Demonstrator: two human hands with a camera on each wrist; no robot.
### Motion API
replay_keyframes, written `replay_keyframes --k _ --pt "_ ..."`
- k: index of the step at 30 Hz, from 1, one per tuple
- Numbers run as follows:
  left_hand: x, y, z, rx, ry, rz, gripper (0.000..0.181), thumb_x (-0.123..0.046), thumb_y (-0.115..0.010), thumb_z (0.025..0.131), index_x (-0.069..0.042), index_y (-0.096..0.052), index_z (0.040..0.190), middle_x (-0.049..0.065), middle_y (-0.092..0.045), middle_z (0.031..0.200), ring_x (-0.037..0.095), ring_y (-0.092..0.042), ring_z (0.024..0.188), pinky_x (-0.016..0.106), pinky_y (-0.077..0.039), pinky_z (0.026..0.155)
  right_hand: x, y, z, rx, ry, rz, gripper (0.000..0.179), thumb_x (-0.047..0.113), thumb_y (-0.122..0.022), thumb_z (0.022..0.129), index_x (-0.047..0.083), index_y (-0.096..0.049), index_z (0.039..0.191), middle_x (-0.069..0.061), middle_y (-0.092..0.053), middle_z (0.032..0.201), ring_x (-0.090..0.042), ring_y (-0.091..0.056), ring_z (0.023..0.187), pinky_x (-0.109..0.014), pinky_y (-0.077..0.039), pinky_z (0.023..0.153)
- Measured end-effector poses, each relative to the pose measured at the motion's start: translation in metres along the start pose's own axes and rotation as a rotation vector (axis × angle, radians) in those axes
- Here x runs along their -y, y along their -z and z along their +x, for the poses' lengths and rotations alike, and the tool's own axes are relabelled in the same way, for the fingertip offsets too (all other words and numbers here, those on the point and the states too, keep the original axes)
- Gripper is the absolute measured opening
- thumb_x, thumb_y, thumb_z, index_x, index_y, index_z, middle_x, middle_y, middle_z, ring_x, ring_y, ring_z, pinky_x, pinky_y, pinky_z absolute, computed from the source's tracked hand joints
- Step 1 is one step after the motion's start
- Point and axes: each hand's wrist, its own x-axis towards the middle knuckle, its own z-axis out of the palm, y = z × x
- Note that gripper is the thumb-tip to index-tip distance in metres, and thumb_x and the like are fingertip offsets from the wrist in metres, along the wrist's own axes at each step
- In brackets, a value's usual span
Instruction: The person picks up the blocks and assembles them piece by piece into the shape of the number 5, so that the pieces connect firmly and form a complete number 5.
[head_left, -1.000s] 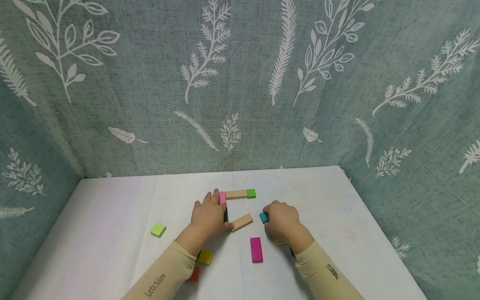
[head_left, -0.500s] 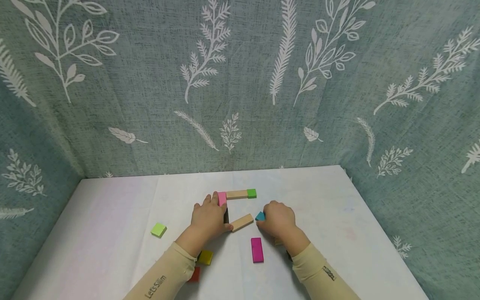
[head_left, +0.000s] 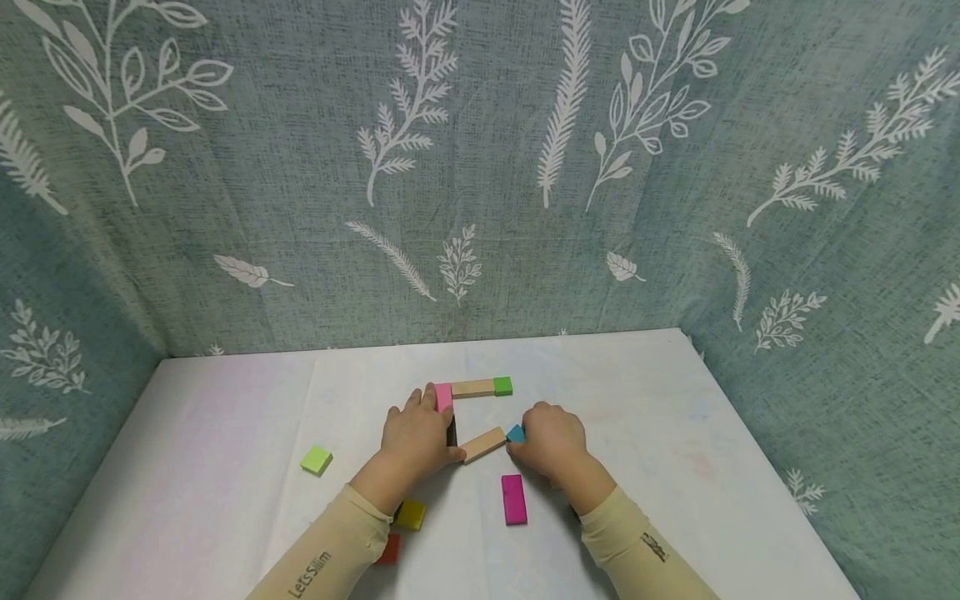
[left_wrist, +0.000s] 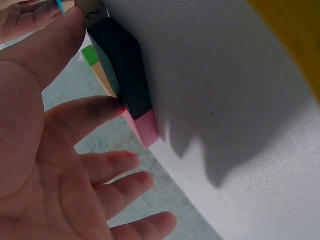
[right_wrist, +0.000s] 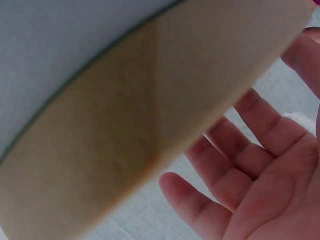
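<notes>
My left hand point(head_left: 417, 432) lies with fingers spread beside a pink block point(head_left: 444, 396) and a dark block point(left_wrist: 122, 70) laid end to end. In the left wrist view, its index fingertip touches where they meet, and the thumb is at a slanted plain wooden block point(head_left: 484, 445) printed with a 2. My right hand point(head_left: 555, 440) pinches a blue block point(head_left: 516, 434) between thumb and fingers, its visible corner right at the wooden block's far end. Most of the blue block is hidden by the hand. Another wooden block point(head_left: 473, 388) and a green block point(head_left: 503, 386) continue from the pink one.
A magenta block point(head_left: 513, 500) lies between the forearms. Yellow point(head_left: 410, 515) and red point(head_left: 388, 550) blocks sit by the left sleeve, a lime block point(head_left: 317, 460) farther left. A blurred wooden block point(right_wrist: 125, 125) fills much of the right wrist view. Patterned curtains surround the white table point(head_left: 645, 367).
My right hand has moved left, turning the blue block and bringing it up to the slanted wooden block's end. My left hand has stayed in place.
</notes>
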Motion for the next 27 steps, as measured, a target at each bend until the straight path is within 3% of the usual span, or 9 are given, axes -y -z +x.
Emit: replay_keyframes --k 11,14,17,19,24,27 --pt "0.001 0.003 -0.001 0.014 -0.008 -0.015 0.079 -0.059 -0.080 0.078 -0.015 -0.061 0.140 0.025 -0.040 0.157 0.042 -0.041 0.144 0.062 -0.042 0.109 -0.002 0.004 -0.003 0.017 0.001 0.019 0.043 0.052 -0.085 0.073 0.013 -0.067 0.074 0.002 -0.054 0.074 -0.014 -0.048 0.063 -0.030 -0.040 0.052" --pt "0.000 0.003 -0.001 0.011 -0.010 -0.013 0.079 -0.059 -0.080 0.077 -0.015 -0.061 0.140 0.025 -0.041 0.156 0.042 -0.041 0.144 0.062 -0.042 0.108 -0.005 0.007 -0.009 0.011 0.020 0.007 0.043 0.051 -0.086 0.073 0.012 -0.073 0.087 -0.002 -0.066 0.091 -0.016 -0.060 0.073 -0.034 -0.051 0.061" --pt "0.000 0.001 -0.001 0.003 -0.007 -0.014 0.079 -0.059 -0.080 0.077 -0.015 -0.062 0.140 0.024 -0.041 0.156 0.042 -0.042 0.143 0.062 -0.042 0.108 -0.005 0.007 -0.019 -0.011 0.084 0.026 0.051 0.048 -0.087 0.073 0.012 -0.076 0.107 -0.009 -0.068 0.124 -0.026 -0.068 0.101 -0.044 -0.058 0.083" --pt "0.000 0.000 -0.001 0.003 -0.006 -0.017 0.079 -0.059 -0.080 0.077 -0.014 -0.062 0.140 0.025 -0.041 0.156 0.042 -0.042 0.143 0.062 -0.042 0.108 -0.004 0.006 -0.027 -0.022 0.154 0.054 0.058 0.046 -0.088 0.073 0.012 -0.075 0.118 -0.013 -0.059 0.143 -0.033 -0.063 0.121 -0.050 -0.054 0.097" --pt "0.000 0.000 -0.002 -0.011 -0.016 0.001 0.080 -0.060 -0.080 0.077 -0.012 -0.062 0.139 0.025 -0.042 0.156 0.042 -0.043 0.142 0.062 -0.043 0.107 -0.001 0.004 -0.046 0.001 0.344 0.073 0.061 0.051 -0.087 0.071 0.015 -0.075 0.118 -0.015 -0.050 0.153 -0.035 -0.056 0.133 -0.053 -0.049 0.106" --pt "0.000 0.000 -0.001 -0.032 -0.029 0.013 0.086 -0.059 -0.080 0.077 -0.007 -0.058 0.142 0.025 -0.040 0.157 0.041 -0.043 0.143 0.062 -0.043 0.107 -0.002 0.004 -0.053 0.001 0.388 0.071 0.057 0.052 -0.086 0.072 0.016 -0.077 0.116 -0.014 -0.049 0.153 -0.033 -0.055 0.134 -0.051 -0.048 0.107"
